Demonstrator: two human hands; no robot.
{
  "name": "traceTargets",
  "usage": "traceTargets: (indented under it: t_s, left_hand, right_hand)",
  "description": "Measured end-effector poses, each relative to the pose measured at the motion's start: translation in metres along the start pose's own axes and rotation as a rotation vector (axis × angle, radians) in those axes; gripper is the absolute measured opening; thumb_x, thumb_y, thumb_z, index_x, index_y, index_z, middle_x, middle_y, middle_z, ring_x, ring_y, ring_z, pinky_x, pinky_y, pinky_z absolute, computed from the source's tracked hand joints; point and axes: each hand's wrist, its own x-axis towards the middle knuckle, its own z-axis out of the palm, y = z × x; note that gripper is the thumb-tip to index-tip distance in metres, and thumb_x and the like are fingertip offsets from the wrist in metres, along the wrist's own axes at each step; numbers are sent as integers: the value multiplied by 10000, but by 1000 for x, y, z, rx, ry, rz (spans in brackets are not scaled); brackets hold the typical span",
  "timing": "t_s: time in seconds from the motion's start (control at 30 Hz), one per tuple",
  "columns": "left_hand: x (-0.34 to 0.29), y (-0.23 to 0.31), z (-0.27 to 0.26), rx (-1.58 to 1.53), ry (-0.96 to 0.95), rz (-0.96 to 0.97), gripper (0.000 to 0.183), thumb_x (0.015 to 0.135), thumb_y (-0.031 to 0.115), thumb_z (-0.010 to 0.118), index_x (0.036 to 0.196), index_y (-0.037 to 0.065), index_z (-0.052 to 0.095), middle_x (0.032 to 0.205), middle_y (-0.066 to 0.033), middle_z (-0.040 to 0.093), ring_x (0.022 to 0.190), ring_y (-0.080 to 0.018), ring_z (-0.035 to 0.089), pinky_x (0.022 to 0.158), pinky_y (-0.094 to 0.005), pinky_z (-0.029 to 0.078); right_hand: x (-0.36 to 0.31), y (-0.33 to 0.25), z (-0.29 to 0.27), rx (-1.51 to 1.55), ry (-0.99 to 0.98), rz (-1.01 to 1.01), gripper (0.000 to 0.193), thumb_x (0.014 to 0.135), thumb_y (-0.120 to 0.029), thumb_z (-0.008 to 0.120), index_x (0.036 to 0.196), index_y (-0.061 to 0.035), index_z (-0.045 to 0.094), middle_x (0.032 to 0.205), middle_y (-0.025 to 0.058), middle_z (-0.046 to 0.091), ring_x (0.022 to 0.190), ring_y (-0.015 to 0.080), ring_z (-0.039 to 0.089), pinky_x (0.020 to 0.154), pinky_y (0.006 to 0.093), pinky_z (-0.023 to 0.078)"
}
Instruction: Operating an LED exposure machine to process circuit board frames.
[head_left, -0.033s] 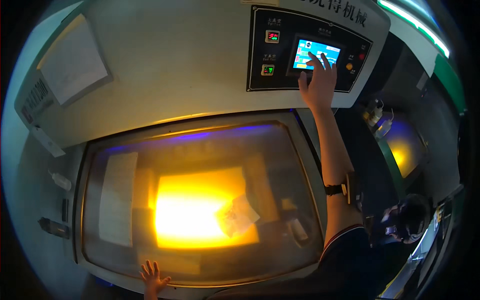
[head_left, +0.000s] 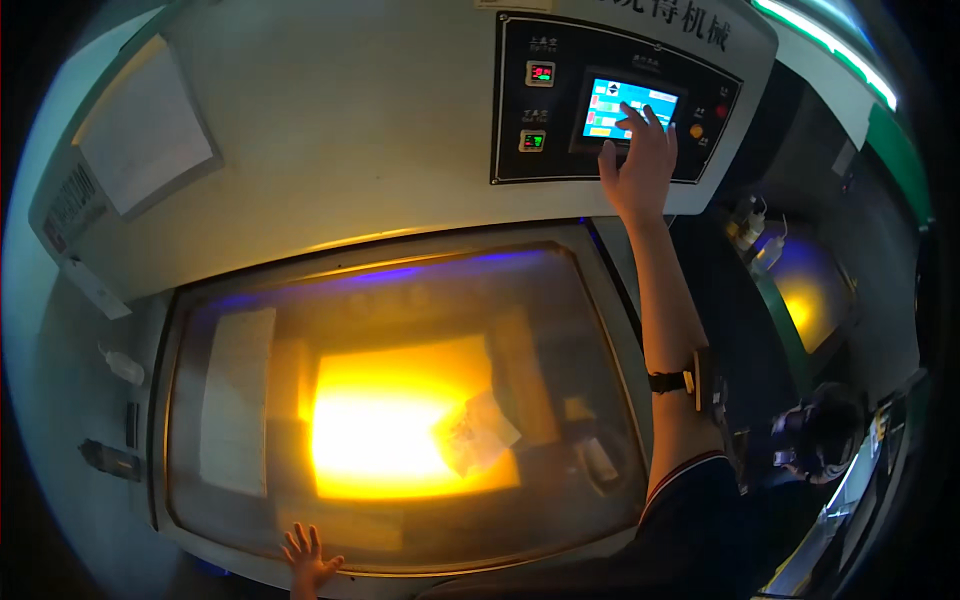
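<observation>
My right hand [head_left: 642,172] reaches up to the touchscreen [head_left: 602,104] on the machine's black control panel [head_left: 565,165]. Its fingers are bent and apart over the lower right of the lit screen; whether a fingertip touches the glass I cannot tell. With its fingers spread, my left hand [head_left: 313,568] rests at the front edge of the framed bed [head_left: 290,555]. Neither hand holds anything. Under the bed's hazy, sheet-like cover, a bright yellow rectangle [head_left: 375,425] glows, with a pale, irregular sheet [head_left: 485,435] lying over its right part.
A long pale strip [head_left: 236,400] lies at the bed's left, a small oblong piece [head_left: 600,460] at its right. Left of the bed are a squeeze bottle [head_left: 122,366] and a dark tool [head_left: 110,460]. More bottles [head_left: 760,240] stand at the right. A person's dark-haired head [head_left: 830,430] shows at lower right.
</observation>
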Motion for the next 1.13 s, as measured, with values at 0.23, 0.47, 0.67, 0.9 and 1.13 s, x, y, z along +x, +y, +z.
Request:
traceTargets:
  t_s: [0.23,0.47,0.67,0.9,1.13]
  left_hand:
    - [-13,-17,23,-57,66,3,1119,754,765,551,1555,255,-39,1605,-146,-157,1453,-459,-112,1093,-693,20]
    - [-10,5,16,-2,266,92,1000,790,713,557,1557,256,107,1623,-120,-29,1461,-450,24,1078,-717,111]
    - [-92,-72,57,-285,867,-295,802,874,425,638,1494,67,278,1587,-184,144,1447,-443,112,1114,-636,193]
    - [-92,-123,148,-613,451,-776,855,839,369,691,1502,66,245,1582,-187,160,1446,-440,127,1133,-596,182]
    - [69,-221,260,139,723,-140,958,814,558,650,1542,157,172,1611,-108,102,1476,-387,39,1164,-569,86]
  right_hand:
    - [-39,-49,-10,447,-35,26,342,839,-121,622,1169,-59,556,1090,112,640,1089,316,579,937,451,425]
    - [-356,-233,-60,355,-1268,76,808,858,-611,544,1507,-198,297,1592,121,170,1478,346,87,1058,752,59]
    - [-379,-363,-147,350,-1056,-67,639,925,-529,477,1462,-193,395,1570,109,259,1457,322,200,1118,687,39]
    - [-390,-360,-141,296,-1065,-92,611,933,-505,474,1461,-208,389,1572,84,258,1468,293,185,1133,654,38]
    - [-381,-377,-146,311,-1113,-78,599,958,-548,414,1450,-207,413,1568,76,285,1464,283,213,1147,619,57]
